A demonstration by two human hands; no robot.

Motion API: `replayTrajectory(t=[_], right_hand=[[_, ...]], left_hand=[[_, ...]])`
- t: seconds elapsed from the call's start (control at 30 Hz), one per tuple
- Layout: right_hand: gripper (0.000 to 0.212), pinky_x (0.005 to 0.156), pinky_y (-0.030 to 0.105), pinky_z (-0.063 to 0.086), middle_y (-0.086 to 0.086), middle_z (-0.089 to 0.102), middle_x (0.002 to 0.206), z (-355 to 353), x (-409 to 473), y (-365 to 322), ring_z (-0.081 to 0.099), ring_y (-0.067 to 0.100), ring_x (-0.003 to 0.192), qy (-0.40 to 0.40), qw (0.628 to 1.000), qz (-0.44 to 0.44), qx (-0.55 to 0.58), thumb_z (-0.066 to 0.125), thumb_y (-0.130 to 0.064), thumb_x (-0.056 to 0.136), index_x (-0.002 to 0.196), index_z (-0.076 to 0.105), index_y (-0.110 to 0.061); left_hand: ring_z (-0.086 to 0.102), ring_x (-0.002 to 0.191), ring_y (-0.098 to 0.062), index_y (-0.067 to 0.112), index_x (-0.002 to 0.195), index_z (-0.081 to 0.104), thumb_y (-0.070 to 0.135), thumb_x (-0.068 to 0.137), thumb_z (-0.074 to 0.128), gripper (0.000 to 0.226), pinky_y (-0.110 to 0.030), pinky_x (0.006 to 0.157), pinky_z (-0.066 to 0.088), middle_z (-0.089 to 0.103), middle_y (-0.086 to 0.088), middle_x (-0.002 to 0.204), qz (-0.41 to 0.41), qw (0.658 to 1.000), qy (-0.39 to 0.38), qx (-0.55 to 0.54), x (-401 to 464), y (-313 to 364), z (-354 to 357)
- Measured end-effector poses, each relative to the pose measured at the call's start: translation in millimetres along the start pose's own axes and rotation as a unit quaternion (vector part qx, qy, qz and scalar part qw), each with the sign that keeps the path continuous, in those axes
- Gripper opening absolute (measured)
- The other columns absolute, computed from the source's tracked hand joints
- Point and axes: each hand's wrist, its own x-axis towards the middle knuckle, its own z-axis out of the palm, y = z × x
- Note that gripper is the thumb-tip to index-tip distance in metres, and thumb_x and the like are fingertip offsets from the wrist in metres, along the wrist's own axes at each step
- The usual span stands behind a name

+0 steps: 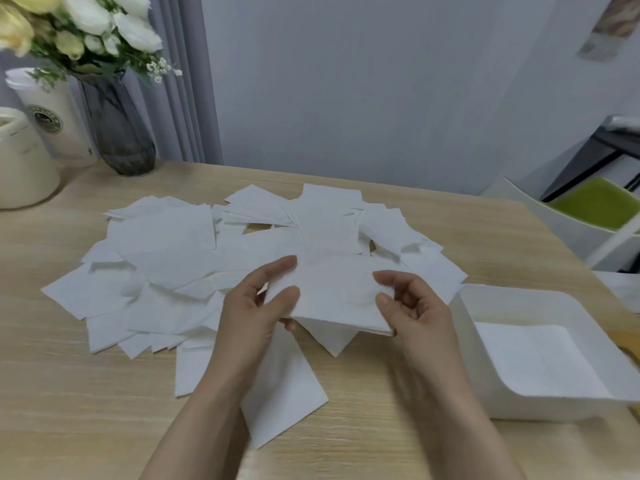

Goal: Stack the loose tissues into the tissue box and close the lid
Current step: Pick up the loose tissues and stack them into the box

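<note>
Holding a small squared stack of white folded tissues | left hand and right hand each pinch an end, grip clamped | open white plastic tissue box just right (right hand nearer), long axis across

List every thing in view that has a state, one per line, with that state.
Left hand: grip on the small stack of white tissues, held above the table.
Right hand: grip on the same stack's right edge.
Loose white paper tissues: scattered flat over the light wooden table.
White plastic tissue box: open, no lid on it, some tissues already inside.
Dark glass vase: upright, holding flowers.
</note>
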Motion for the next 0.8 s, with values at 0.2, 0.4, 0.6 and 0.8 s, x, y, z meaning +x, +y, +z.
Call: replayTrajectory(t=[0.2,0.4,0.6,0.8], right_hand=[[0.016,0.064,0.024,0.039,-0.018,0.047,0.061,-33.6,-3.5,-16.7,0.040,0.005,0.057,0.062,0.997,-0.036,-0.004,0.066,-0.009,0.088,0.092,0.072,-0.023],[0.018,0.061,0.016,0.040,-0.006,0.050,0.070,-93.6,-7.5,-30.2,0.045,0.005,0.063,0.101,0.988,-0.073,-0.089,0.066,-0.010,0.088,0.085,0.073,-0.027],[0.017,0.070,0.027,0.039,-0.019,0.052,0.065,-159.5,-3.9,-19.0,0.048,-0.001,0.066,0.142,0.981,-0.058,-0.122,0.066,-0.008,0.087,0.081,0.071,-0.023],[0.031,0.080,0.030,0.042,-0.017,0.066,0.080,-202.7,-7.8,-3.1,0.055,0.000,0.081,0.168,0.966,-0.062,-0.189,0.062,-0.008,0.089,0.084,0.071,-0.037]], left_hand=[[0.063,0.067,-0.009,0.020,0.112,0.070,-0.002,0.087,0.066,0.034,-0.022,0.057,0.053,0.072,0.008,0.108,0.001,0.999,0.012,-0.043,-12.1,8.0,42.6],[0.064,0.070,-0.013,0.026,0.105,0.075,0.005,0.083,0.074,0.030,-0.026,0.060,0.055,0.073,0.001,0.102,-0.023,0.998,-0.050,-0.032,-19.5,3.8,89.6],[0.054,0.065,-0.001,0.031,0.096,0.077,0.016,0.082,0.076,0.020,-0.008,0.070,0.045,0.068,0.017,0.078,-0.012,0.991,-0.123,0.049,-22.9,-8.6,140.5],[0.054,0.094,0.014,0.039,0.088,0.075,0.027,0.084,0.073,0.014,-0.025,0.102,0.032,0.066,0.025,0.086,0.099,0.969,-0.136,0.178,-28.7,-20.5,176.2]])
